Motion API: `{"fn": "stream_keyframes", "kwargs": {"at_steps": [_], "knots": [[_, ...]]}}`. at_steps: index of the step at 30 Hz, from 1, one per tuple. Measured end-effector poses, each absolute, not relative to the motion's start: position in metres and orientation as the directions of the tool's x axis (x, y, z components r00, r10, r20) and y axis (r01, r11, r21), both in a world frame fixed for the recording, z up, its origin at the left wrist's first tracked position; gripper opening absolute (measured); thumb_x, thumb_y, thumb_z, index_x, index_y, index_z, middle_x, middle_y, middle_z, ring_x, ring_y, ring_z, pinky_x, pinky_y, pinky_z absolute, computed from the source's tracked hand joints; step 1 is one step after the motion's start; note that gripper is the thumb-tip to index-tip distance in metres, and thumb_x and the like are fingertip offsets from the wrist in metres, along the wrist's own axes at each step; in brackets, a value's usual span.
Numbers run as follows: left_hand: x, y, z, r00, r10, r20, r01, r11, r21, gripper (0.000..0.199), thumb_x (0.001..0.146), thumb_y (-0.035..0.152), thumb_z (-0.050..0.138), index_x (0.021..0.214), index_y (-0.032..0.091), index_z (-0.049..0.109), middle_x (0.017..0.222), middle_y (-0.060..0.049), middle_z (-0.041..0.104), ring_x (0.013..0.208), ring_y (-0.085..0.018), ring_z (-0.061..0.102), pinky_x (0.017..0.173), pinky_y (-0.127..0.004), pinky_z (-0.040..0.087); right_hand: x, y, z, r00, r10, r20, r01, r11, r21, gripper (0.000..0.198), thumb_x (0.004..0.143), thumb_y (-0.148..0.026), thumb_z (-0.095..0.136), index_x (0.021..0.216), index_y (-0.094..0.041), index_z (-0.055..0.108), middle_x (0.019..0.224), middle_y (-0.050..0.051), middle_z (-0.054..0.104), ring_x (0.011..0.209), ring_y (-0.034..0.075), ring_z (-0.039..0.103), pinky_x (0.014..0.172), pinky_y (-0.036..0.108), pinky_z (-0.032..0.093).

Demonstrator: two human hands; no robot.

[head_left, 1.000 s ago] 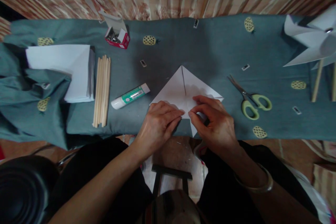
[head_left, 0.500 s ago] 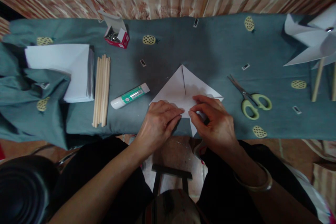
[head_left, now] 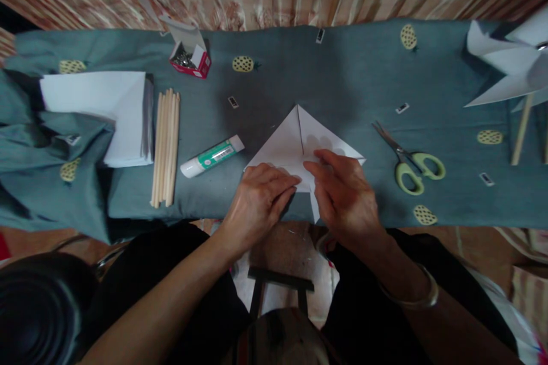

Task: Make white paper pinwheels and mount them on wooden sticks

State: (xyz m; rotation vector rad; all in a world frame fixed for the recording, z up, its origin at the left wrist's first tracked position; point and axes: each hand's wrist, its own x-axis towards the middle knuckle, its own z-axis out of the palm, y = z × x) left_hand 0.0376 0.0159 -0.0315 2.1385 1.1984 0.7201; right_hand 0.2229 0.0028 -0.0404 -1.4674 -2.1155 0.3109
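A sheet of white paper (head_left: 278, 151), cut with slits from its corners, lies turned as a diamond at the table's front edge. My left hand (head_left: 259, 197) has its lower left edge pinched between thumb and fingers. Over the lower right part is my right hand (head_left: 346, 194), its index and middle fingers stretched toward the paper's middle and touching it. A narrow pointed flap of the paper hangs beside the right thumb, which is partly hidden. Left of the paper lies a glue stick (head_left: 213, 156); to the right are green-handled scissors (head_left: 406, 162), blades slightly apart.
Wooden sticks (head_left: 165, 148) lie beside a stack of white paper (head_left: 128, 120) on the left. An open red box (head_left: 191, 63) of small metal pieces stands behind. A paper pinwheel (head_left: 509, 63) on a stick is at far right. Green cloth (head_left: 291, 63) covers the table.
My right hand's fingers have gone from a pinch near the paper's lower edge to reaching over its middle. The flap has turned slightly. My left hand stays in place.
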Motion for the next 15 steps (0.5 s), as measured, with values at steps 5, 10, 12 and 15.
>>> {"fn": "stream_keyframes", "kwargs": {"at_steps": [5, 10, 12, 15], "knots": [[0.038, 0.016, -0.031, 0.456, 0.872, 0.175, 0.573, -0.439, 0.692, 0.020, 0.093, 0.021, 0.054, 0.104, 0.017, 0.070, 0.093, -0.007, 0.071, 0.089, -0.021, 0.064, 0.081, -0.040, 0.049, 0.221, 0.003, -0.043, -0.346, 0.898, 0.272, 0.803, 0.433, -0.410, 0.037, 0.091, -0.009, 0.041, 0.121, -0.020, 0.059, 0.132, 0.013, 0.054, 0.121, 0.030, 0.049, 0.100, 0.051, 0.047], [0.038, 0.015, -0.031, 0.457, 0.868, 0.195, 0.588, -0.459, 0.666, 0.018, 0.092, 0.021, 0.056, 0.104, 0.015, 0.068, 0.097, -0.008, 0.068, 0.092, -0.021, 0.063, 0.082, -0.040, 0.050, 0.213, 0.006, -0.045, -0.412, 0.869, 0.272, 0.789, 0.490, -0.370, 0.036, 0.092, -0.007, 0.038, 0.122, -0.016, 0.056, 0.131, 0.017, 0.054, 0.121, 0.029, 0.049, 0.102, 0.049, 0.046], [0.037, 0.014, -0.032, 0.459, 0.865, 0.201, 0.602, -0.470, 0.645, 0.018, 0.091, 0.022, 0.058, 0.105, 0.015, 0.068, 0.103, -0.010, 0.065, 0.096, -0.021, 0.062, 0.082, -0.040, 0.051, 0.212, 0.007, -0.047, -0.411, 0.866, 0.286, 0.779, 0.496, -0.384, 0.036, 0.091, -0.007, 0.038, 0.121, -0.015, 0.056, 0.131, 0.017, 0.055, 0.121, 0.029, 0.049, 0.102, 0.050, 0.046], [0.037, 0.014, -0.034, 0.481, 0.854, 0.200, 0.623, -0.493, 0.608, 0.019, 0.090, 0.021, 0.059, 0.105, 0.015, 0.067, 0.105, -0.010, 0.064, 0.097, -0.022, 0.060, 0.082, -0.040, 0.051, 0.217, 0.009, -0.047, -0.366, 0.885, 0.289, 0.773, 0.462, -0.434, 0.037, 0.089, -0.006, 0.038, 0.118, -0.017, 0.059, 0.132, 0.015, 0.056, 0.123, 0.029, 0.049, 0.101, 0.051, 0.047]]}}
